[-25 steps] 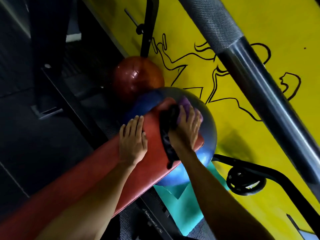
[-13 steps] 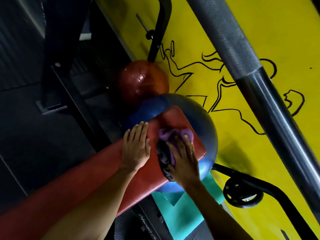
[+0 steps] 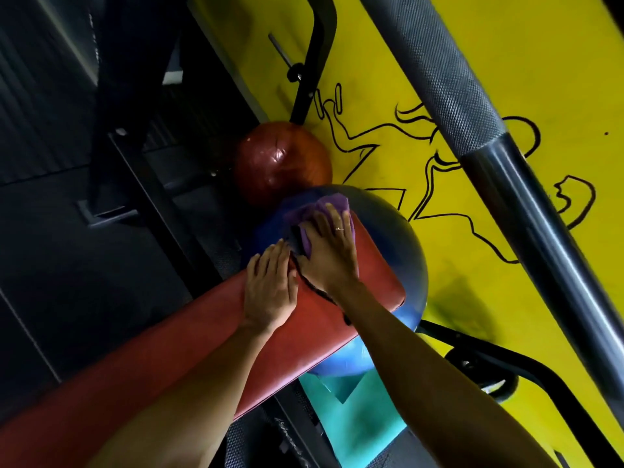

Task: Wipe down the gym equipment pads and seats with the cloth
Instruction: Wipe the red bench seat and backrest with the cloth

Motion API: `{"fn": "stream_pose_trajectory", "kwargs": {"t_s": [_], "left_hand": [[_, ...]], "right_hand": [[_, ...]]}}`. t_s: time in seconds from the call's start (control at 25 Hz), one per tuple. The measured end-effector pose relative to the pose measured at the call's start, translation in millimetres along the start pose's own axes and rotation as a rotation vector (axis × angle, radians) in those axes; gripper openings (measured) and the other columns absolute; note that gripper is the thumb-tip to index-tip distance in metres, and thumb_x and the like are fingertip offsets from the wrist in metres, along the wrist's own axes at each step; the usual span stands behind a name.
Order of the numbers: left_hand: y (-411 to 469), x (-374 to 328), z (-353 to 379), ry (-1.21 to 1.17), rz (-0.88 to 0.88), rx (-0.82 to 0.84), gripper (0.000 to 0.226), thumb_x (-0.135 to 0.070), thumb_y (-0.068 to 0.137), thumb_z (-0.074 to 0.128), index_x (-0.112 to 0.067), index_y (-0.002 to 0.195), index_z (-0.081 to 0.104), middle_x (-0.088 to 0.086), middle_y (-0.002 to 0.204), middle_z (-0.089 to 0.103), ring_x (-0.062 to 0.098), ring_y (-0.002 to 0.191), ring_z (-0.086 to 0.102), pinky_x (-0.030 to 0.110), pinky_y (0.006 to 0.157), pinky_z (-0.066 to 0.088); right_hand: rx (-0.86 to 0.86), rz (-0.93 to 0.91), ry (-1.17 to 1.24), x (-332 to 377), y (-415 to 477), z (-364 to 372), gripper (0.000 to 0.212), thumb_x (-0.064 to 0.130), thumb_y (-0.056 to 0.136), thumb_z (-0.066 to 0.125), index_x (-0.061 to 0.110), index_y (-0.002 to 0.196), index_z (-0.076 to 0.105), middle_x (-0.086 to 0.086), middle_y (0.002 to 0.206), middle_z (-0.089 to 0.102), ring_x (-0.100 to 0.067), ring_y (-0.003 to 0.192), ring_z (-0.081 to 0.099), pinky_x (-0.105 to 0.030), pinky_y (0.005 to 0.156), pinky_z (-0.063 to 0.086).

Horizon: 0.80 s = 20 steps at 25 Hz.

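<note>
A long red bench pad (image 3: 368,285) runs from the lower left to the centre of the head view. My right hand (image 3: 329,251) lies flat on a purple cloth (image 3: 329,204), pressing it onto the pad's far end. A dark edge of the cloth trails back under the wrist. My left hand (image 3: 270,288) rests palm down on the pad just left of it, fingers together, holding nothing. Part of the cloth is hidden under my right hand.
A blue exercise ball (image 3: 398,231) sits beyond the pad's end, a red ball (image 3: 280,163) behind it. A thick knurled barbell (image 3: 479,157) crosses diagonally overhead at right. Yellow wall with black line drawing (image 3: 405,79); teal mat (image 3: 354,417); black frame and weight plate (image 3: 489,376) at lower right.
My right hand has slid the cloth from the pad's right side up and leftward to its far end, closer to my left hand. The left hand stayed put.
</note>
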<state>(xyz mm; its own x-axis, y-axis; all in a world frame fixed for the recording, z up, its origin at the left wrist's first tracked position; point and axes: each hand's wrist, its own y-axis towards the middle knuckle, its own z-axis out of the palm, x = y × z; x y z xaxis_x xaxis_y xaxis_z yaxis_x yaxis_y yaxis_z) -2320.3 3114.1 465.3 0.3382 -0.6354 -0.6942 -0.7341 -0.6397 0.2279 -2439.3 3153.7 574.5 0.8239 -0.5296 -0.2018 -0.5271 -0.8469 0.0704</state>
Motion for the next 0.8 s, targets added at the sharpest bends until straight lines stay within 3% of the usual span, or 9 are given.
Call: {"fn": "stream_pose_trajectory", "kwargs": {"t_s": [0.08, 0.24, 0.36, 0.44, 0.64, 0.8], "left_hand": [[0.8, -1.6, -2.4, -0.026, -0.017, 0.013, 0.052, -0.027, 0.099, 0.045, -0.007, 0.147, 0.045, 0.009, 0.152, 0.046, 0.026, 0.136, 0.047, 0.047, 0.111, 0.035], [0.8, -0.2, -2.5, -0.027, -0.014, 0.033, 0.053, -0.029, 0.1, 0.04, -0.009, 0.149, 0.042, 0.008, 0.154, 0.043, 0.026, 0.136, 0.046, 0.047, 0.112, 0.034], [-1.0, 0.3, -0.7, -0.027, -0.009, 0.021, 0.052, -0.027, 0.1, 0.044, -0.008, 0.148, 0.043, 0.009, 0.153, 0.044, 0.026, 0.136, 0.046, 0.047, 0.112, 0.035], [-0.3, 0.4, -2.9, -0.018, -0.011, 0.033, 0.052, -0.026, 0.1, 0.045, -0.008, 0.148, 0.044, 0.009, 0.153, 0.045, 0.026, 0.136, 0.046, 0.047, 0.111, 0.035], [-7.8, 5.3, -20.0, 0.054, -0.029, 0.237, 0.059, -0.033, 0.096, 0.035, -0.011, 0.151, 0.042, 0.013, 0.152, 0.045, 0.032, 0.137, 0.046, 0.051, 0.111, 0.037], [-0.6, 5.6, -42.2, 0.048, -0.079, 0.414, 0.06, -0.03, 0.094, 0.041, -0.012, 0.151, 0.04, 0.017, 0.152, 0.044, 0.037, 0.137, 0.045, 0.056, 0.11, 0.036]], "right_hand": [[-0.08, 0.0, 0.039, -27.6, -9.4, -2.7, 0.049, 0.047, 0.087, 0.052, 0.017, 0.123, 0.068, -0.006, 0.14, 0.057, -0.038, 0.147, 0.034, -0.058, 0.12, 0.025], [-0.159, 0.379, 0.066, -21.0, -12.3, 0.8, 0.043, 0.047, 0.095, 0.058, 0.021, 0.129, 0.063, -0.01, 0.148, 0.049, -0.037, 0.151, 0.026, -0.056, 0.119, 0.03], [-0.112, 0.287, 0.061, 1.4, -38.1, 11.1, 0.055, 0.039, 0.085, 0.061, 0.019, 0.136, 0.06, -0.009, 0.152, 0.047, -0.036, 0.153, 0.022, -0.057, 0.123, 0.021], [-0.075, 0.245, 0.091, 9.8, -67.0, 12.6, 0.064, 0.044, 0.083, 0.059, 0.018, 0.141, 0.056, -0.01, 0.154, 0.045, -0.035, 0.155, 0.019, -0.057, 0.124, 0.017], [0.001, 0.217, 0.118, 28.3, -111.7, 20.6, 0.079, 0.057, 0.078, 0.068, 0.014, 0.142, 0.052, -0.012, 0.155, 0.042, -0.042, 0.152, 0.022, -0.061, 0.122, 0.018], [0.028, 0.349, 0.218, 34.9, -100.0, 3.7, 0.054, 0.045, 0.084, 0.071, 0.022, 0.131, 0.061, -0.007, 0.148, 0.047, -0.039, 0.149, 0.028, -0.059, 0.121, 0.024]]}}
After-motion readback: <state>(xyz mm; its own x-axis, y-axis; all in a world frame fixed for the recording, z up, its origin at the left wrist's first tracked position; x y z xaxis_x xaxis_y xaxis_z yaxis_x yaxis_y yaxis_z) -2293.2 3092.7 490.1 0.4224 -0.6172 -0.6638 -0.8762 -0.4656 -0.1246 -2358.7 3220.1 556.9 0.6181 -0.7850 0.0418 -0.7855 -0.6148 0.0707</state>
